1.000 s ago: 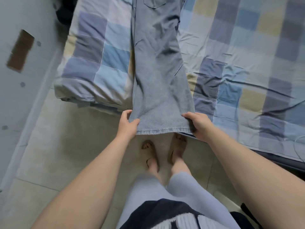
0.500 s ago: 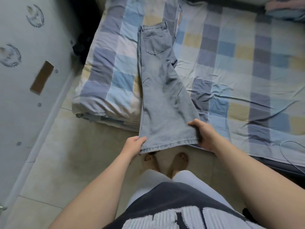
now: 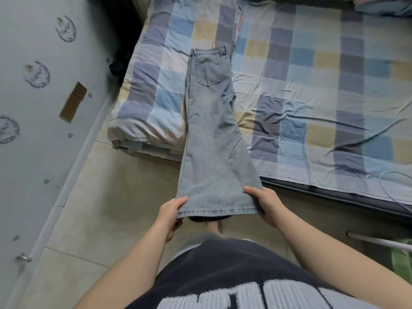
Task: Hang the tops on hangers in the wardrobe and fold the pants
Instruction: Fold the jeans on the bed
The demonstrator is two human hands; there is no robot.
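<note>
The light-blue jeans [image 3: 211,134] lie folded lengthwise, leg on leg, running towards 12 o'clock from the person. The waistband and back pocket [image 3: 208,73] rest flat on the checked bed [image 3: 312,90], while the hem end hangs past the mattress edge. The left hand [image 3: 170,216] pinches the hem corner at 9 o'clock, thumb on top. The right hand [image 3: 266,205] grips the corner at 3 o'clock, fingers curled under the denim. A thin white cable [image 3: 392,188] loops on the sheet at 4 o'clock.

A bed [image 3: 334,194] is being covered by a checked blue, grey and yellow sheet [image 3: 312,85]. Beige floor tiles [image 3: 89,208] are being bordered by a patterned grey wall [image 3: 33,103].
</note>
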